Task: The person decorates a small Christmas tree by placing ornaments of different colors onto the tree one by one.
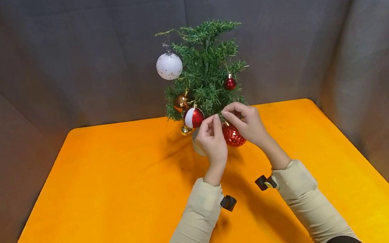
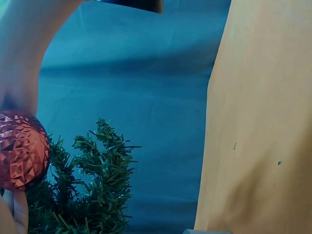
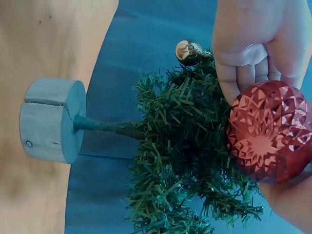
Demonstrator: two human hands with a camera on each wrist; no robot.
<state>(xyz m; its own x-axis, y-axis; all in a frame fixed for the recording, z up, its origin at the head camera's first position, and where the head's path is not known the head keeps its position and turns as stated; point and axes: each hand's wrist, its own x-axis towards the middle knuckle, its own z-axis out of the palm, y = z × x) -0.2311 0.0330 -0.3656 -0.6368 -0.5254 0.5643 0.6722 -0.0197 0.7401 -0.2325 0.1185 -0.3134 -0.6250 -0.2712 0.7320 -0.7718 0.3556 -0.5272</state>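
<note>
Wooden base (right wrist only); hands hide it overhead.

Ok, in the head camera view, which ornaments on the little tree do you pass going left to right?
White ball → bronze ball → red-and-white ball → faceted red ball, hanging between the left hand and right hand.

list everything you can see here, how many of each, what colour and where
Miniature Christmas tree: one, green, back middle of table.
Wooden tree base: one, pale grey, under the trunk.
White bauble: one, upper left branch.
Bronze bauble: one, left side.
Red-and-white bauble: one, lower left.
Small gold bauble: one, lowest left.
Small red bauble: one, right side.
Faceted red bauble: one, between the hands.
Table: one, orange.
Backdrop cloth: grey.
Left hand, right hand: at the faceted bauble's top; beige sleeves.
</note>
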